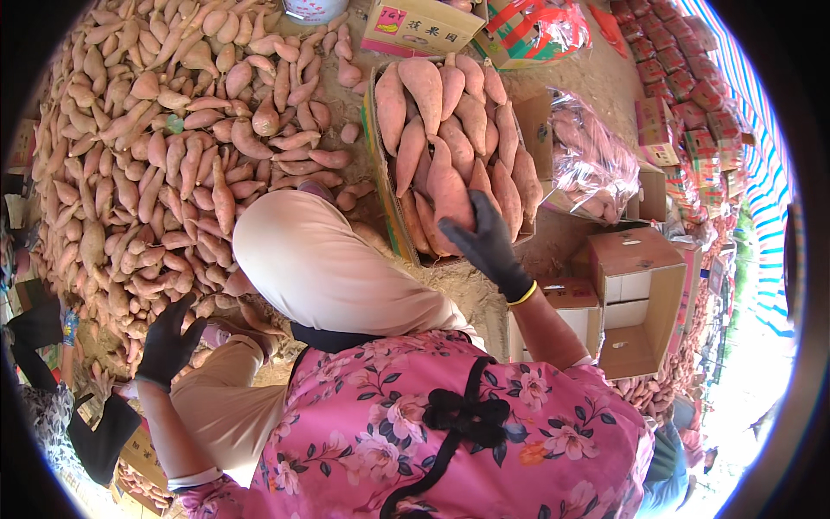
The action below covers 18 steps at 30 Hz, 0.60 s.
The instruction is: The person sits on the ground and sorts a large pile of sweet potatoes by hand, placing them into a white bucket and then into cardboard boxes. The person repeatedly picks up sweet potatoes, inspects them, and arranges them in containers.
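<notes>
My right hand (491,245), in a dark glove with a yellow band at the wrist, grips the thick end of a large sweet potato (447,191). That sweet potato lies on top of others in an open cardboard box (382,194), filled to about its rim. Thumb and fingers sit on either side of the root; its underside is hidden. My left hand (170,340), gloved the same way, is at the near edge of a big heap of loose sweet potatoes (162,175). Its thumb and fingers are apart, with nothing between them.
Beyond the filled box stand a printed carton (421,29) and a carton with red ribbon (535,32). Sweet potatoes under clear plastic (590,159) are to the right, near open cartons (639,305). Stacked packed boxes (687,84) line the far right. Another person's dark sleeve (104,431) shows lower left.
</notes>
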Each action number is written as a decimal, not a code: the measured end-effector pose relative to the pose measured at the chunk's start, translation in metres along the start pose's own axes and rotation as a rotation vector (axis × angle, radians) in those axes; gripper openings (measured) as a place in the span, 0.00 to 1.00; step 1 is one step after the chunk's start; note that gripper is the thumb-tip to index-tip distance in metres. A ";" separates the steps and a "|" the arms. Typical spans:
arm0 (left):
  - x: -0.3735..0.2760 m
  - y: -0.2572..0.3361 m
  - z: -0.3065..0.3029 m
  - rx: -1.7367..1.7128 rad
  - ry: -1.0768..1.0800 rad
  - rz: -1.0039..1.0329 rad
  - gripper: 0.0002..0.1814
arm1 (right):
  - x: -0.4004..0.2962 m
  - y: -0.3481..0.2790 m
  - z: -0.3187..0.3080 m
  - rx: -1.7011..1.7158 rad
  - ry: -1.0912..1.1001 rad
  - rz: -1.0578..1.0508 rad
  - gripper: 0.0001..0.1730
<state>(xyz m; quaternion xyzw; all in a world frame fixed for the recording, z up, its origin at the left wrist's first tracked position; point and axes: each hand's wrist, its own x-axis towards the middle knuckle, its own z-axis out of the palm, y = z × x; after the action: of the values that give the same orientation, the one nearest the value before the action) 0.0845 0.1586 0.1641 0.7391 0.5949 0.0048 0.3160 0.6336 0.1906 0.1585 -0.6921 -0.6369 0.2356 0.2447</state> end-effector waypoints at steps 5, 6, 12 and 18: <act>-0.009 0.007 -0.001 -0.024 0.032 -0.031 0.25 | -0.034 0.005 0.021 -0.121 -0.064 -0.150 0.41; -0.008 0.006 -0.004 -0.084 0.100 -0.023 0.23 | -0.037 0.007 0.024 -0.098 -0.050 -0.147 0.40; 0.070 0.185 -0.034 -0.562 0.598 0.285 0.21 | -0.042 0.029 0.004 0.142 0.112 0.118 0.36; 0.190 0.332 0.062 -0.340 0.256 0.426 0.23 | -0.048 0.031 -0.030 0.292 0.203 0.029 0.33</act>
<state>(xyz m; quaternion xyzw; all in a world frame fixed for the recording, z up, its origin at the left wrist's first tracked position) 0.4549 0.2666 0.2014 0.7772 0.4522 0.2636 0.3493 0.6728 0.1394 0.1624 -0.6784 -0.5581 0.2579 0.4022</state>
